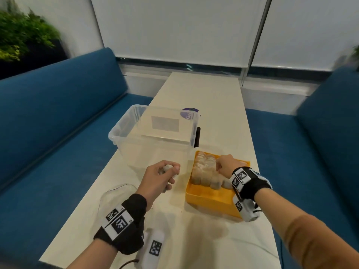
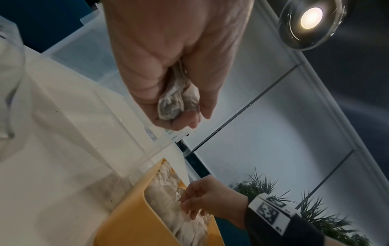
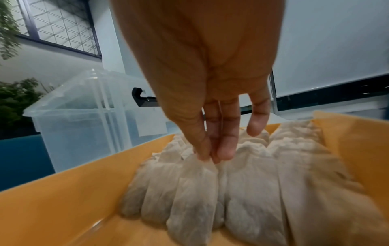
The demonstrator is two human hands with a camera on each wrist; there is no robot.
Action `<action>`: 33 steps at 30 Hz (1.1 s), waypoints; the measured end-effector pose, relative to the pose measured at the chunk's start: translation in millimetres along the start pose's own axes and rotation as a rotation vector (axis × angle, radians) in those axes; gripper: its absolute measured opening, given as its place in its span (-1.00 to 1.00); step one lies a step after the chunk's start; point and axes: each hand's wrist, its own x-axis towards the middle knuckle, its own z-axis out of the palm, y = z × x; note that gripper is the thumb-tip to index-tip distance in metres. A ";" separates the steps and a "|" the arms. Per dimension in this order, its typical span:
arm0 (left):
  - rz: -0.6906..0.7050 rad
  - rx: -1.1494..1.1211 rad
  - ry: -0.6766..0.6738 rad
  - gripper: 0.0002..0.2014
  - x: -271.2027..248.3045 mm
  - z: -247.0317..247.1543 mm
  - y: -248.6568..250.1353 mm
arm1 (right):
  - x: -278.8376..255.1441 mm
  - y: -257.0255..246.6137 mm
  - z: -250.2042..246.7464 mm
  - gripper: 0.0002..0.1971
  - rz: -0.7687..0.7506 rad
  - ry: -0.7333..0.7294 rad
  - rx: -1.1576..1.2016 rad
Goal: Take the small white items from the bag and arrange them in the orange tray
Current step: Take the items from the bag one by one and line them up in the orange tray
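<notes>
The orange tray (image 1: 211, 202) sits at the right of the table and holds rows of small white sachets (image 1: 206, 171) standing side by side. My right hand (image 1: 219, 167) reaches into the tray, and its thumb and fingers (image 3: 208, 158) pinch the top edge of one white sachet (image 3: 195, 186) in the row. My left hand (image 1: 171, 171) hovers left of the tray with its fingers curled round a crumpled white sachet (image 2: 179, 103). The clear bag (image 1: 116, 193) lies on the table beside my left wrist.
A clear plastic storage box (image 1: 153, 133) with a black latch stands just behind the tray and my left hand. A purple disc (image 1: 189, 113) lies past it. Blue sofas flank the narrow white table (image 1: 204, 94). Cables trail near the front edge.
</notes>
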 end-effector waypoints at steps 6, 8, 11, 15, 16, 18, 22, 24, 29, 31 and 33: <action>-0.105 -0.140 -0.062 -0.65 -1.7 4.1 3.3 | -7.3 -0.9 -8.3 -0.79 0.014 0.104 0.104; -0.178 -0.258 -0.112 -0.56 -2.6 7.0 9.3 | -20.7 -9.4 -17.5 -0.83 -0.053 0.180 0.255; -0.237 -0.346 -0.187 -0.52 -3.0 12.1 18.4 | -54.7 -35.1 -27.1 -0.80 -0.181 0.249 0.505; -0.229 -0.266 -0.223 -0.56 -4.8 19.2 28.9 | -88.7 -58.0 -26.1 -0.71 -0.282 0.281 0.657; -0.220 -0.249 -0.230 -0.60 -5.8 19.6 30.7 | -90.1 -58.9 -24.4 -0.75 -0.276 0.304 0.678; -0.181 -0.197 -0.250 -0.67 -8.7 18.9 33.8 | -91.6 -57.2 -26.1 -0.83 -0.245 0.331 0.748; -0.131 -0.119 -0.302 -0.67 -14.4 15.4 34.5 | -96.9 -48.3 -45.0 -0.86 -0.263 0.292 0.899; -0.176 -0.170 -0.284 -0.58 -18.8 17.4 37.6 | -102.8 -44.2 -57.7 -0.87 -0.332 0.286 0.912; -0.250 -0.332 -0.319 -0.56 -26.9 19.3 44.2 | -116.8 -39.3 -76.5 -0.90 -0.466 0.237 0.938; -0.223 -0.376 -0.347 -0.67 -30.7 19.4 46.4 | -122.7 -38.8 -79.2 -0.84 -0.490 0.251 0.938; -0.178 -0.393 -0.371 -0.73 -33.5 18.9 47.9 | -127.4 -38.1 -80.0 -0.84 -0.499 0.271 0.949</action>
